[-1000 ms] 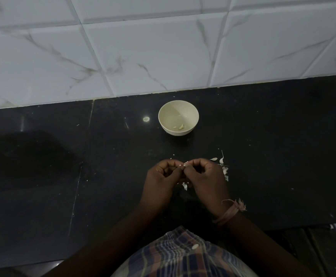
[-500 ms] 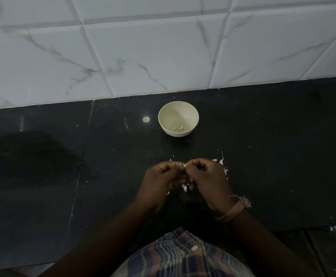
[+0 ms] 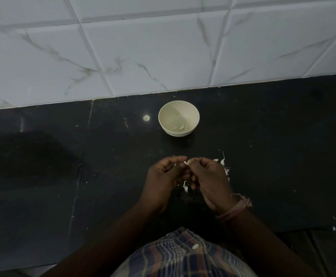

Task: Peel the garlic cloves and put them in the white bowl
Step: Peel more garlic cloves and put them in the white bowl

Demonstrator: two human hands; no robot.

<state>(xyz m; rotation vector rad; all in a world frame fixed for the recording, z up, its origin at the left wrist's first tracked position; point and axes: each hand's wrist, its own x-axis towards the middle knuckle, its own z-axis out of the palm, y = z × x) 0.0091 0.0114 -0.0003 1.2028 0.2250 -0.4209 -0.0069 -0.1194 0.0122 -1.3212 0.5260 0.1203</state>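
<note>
A small pale garlic clove [image 3: 186,162] is pinched between the fingertips of my left hand [image 3: 166,177] and my right hand [image 3: 209,178], which meet above the black counter [image 3: 83,176]. The fingers of both hands are curled in around it. Beyond the hands stands the white bowl [image 3: 163,116], upright, with a few peeled garlic pieces [image 3: 180,127] at its bottom. White garlic skins [image 3: 223,165] lie scattered on the counter to the right of my right hand, and more skin bits [image 3: 185,187] lie between the two hands.
A white marble-look tiled wall [image 3: 153,56] rises behind the counter. A bright light spot [image 3: 146,117] reflects on the counter left of the bowl. The counter's front edge runs below my arms. A thread band [image 3: 236,207] is tied round my right wrist.
Both hands stay together at the same spot, with only small finger movements on the clove. The bowl has not moved.
</note>
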